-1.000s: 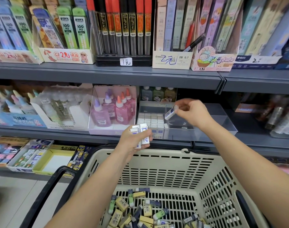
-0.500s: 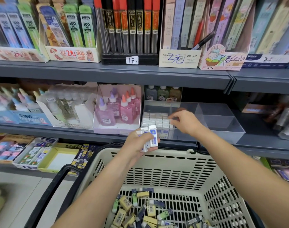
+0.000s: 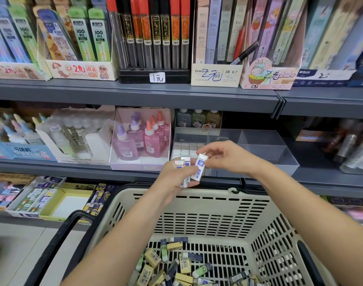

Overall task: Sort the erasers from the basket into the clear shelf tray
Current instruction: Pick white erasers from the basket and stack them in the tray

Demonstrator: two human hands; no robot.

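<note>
My left hand (image 3: pixel 176 176) grips a small bunch of white erasers with blue sleeves (image 3: pixel 184 162) in front of the middle shelf. My right hand (image 3: pixel 226 156) pinches the top of one of those erasers (image 3: pixel 199 169), which still touches the left hand's fingers. Just behind both hands stands the clear shelf tray (image 3: pixel 265 149), with rows of white erasers (image 3: pixel 186 148) packed upright in its left part. Below, the beige basket (image 3: pixel 197 205) holds several loose erasers (image 3: pixel 176 263) in yellow, green and dark sleeves.
Pink glue bottles in a box (image 3: pixel 143 139) sit left of the tray, clear glue bottles (image 3: pixel 73 135) further left. Pencil lead tubes (image 3: pixel 153 38) and boxes fill the upper shelf. The basket's black handle (image 3: pixel 58 242) hangs at the left. Stationery trays (image 3: pixel 42 195) line the lower shelf.
My right hand set an eraser into the tray, then came back to the left hand and now pinches another eraser from the bunch.
</note>
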